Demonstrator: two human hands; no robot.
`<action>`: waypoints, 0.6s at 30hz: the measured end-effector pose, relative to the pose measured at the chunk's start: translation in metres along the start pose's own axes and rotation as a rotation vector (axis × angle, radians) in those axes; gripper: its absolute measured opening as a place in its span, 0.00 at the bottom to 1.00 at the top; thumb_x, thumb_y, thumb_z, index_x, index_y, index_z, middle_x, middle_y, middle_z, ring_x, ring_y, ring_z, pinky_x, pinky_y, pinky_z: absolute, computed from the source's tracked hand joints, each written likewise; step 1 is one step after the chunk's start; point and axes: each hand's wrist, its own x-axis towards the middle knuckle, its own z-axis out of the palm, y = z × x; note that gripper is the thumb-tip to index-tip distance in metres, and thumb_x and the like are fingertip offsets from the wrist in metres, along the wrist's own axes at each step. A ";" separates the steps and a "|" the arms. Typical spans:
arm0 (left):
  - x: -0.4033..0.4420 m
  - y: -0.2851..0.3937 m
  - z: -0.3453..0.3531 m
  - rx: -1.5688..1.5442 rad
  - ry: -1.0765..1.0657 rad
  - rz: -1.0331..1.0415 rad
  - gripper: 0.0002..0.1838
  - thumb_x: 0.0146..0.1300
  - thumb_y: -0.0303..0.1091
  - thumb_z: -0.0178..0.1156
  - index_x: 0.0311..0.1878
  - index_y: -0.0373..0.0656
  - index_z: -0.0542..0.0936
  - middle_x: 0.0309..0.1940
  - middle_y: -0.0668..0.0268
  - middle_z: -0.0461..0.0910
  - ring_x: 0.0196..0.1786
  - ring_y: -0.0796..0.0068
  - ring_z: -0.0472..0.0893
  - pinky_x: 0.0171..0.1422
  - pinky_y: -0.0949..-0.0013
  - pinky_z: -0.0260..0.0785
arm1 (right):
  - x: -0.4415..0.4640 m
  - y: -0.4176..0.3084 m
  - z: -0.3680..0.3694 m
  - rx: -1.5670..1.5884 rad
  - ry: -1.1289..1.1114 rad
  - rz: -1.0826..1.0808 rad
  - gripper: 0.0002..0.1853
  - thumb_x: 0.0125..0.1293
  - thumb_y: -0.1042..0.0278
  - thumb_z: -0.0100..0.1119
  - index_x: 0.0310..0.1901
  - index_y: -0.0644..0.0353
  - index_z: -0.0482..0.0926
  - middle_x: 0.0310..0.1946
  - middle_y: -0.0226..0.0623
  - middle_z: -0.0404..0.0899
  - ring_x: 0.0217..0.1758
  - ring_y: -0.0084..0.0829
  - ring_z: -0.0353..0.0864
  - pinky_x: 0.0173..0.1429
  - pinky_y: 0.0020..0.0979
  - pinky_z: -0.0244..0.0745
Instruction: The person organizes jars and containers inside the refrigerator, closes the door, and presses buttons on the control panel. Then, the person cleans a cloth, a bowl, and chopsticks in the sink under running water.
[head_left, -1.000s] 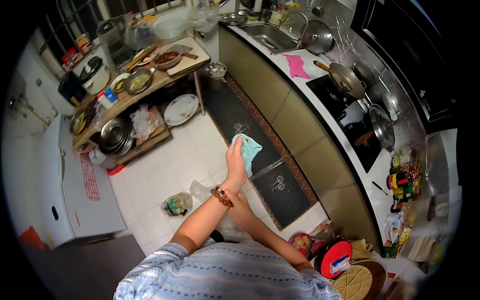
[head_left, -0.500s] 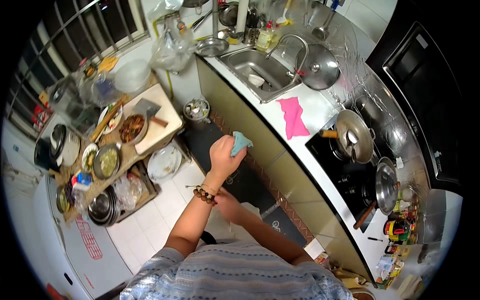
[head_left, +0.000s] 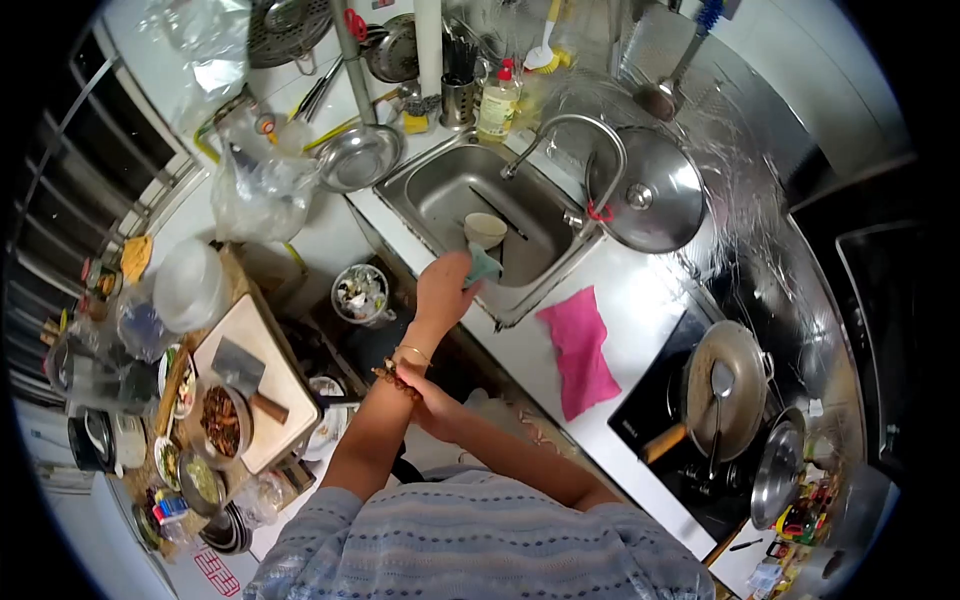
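My left hand point(head_left: 442, 290) is closed on a light teal cloth point(head_left: 484, 266) at the near edge of the steel sink point(head_left: 420, 190). A beaded bracelet point(head_left: 396, 378) circles the left wrist. Just below the beads, my right hand point(head_left: 437, 408) is closed around that wrist, its fingertips partly hidden. Inside the sink, beyond the cloth, are a small white bowl point(head_left: 485, 230) and a dark, thin utensil. A pink cloth point(head_left: 580, 352) lies on the counter right of the sink.
The faucet point(head_left: 590, 122) arches over the sink, with a large lid point(head_left: 645, 190) beside it. On the stove at right sits a wok point(head_left: 735, 410) holding a ladle. To the left, a table carries a cutting board point(head_left: 285, 375), a cleaver and food dishes. A bin point(head_left: 360, 293) stands between.
The view has turned from the floor and mat toward the sink. My left hand, still holding the teal cloth, is now at the sink's edge. My right hand stays at the left wrist.
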 end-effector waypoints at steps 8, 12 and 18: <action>0.072 -0.101 0.101 -1.124 0.028 -1.222 0.16 0.65 0.30 0.50 0.55 0.39 0.66 0.44 0.64 0.73 0.48 0.71 0.74 0.48 0.68 0.68 | 0.058 -0.171 -0.176 -0.134 0.753 -0.530 0.27 0.61 0.36 0.50 0.41 0.56 0.68 0.35 0.35 0.73 0.37 0.33 0.77 0.38 0.35 0.73; 0.091 -0.151 0.173 -1.351 -0.161 -1.461 0.21 0.64 0.29 0.50 0.59 0.43 0.61 0.54 0.58 0.67 0.55 0.63 0.70 0.53 0.60 0.69 | 0.060 -0.257 -0.243 -0.291 1.373 -0.654 0.30 0.65 0.36 0.42 0.40 0.63 0.69 0.22 0.39 0.71 0.18 0.29 0.76 0.15 0.28 0.67; 0.125 -0.192 0.234 -1.641 -0.483 -1.607 0.19 0.69 0.38 0.46 0.60 0.45 0.64 0.58 0.59 0.66 0.60 0.60 0.69 0.61 0.51 0.64 | 0.096 -0.269 -0.258 -0.999 1.943 -0.509 0.30 0.70 0.49 0.36 0.26 0.71 0.76 0.18 0.57 0.74 0.25 0.54 0.77 0.28 0.46 0.69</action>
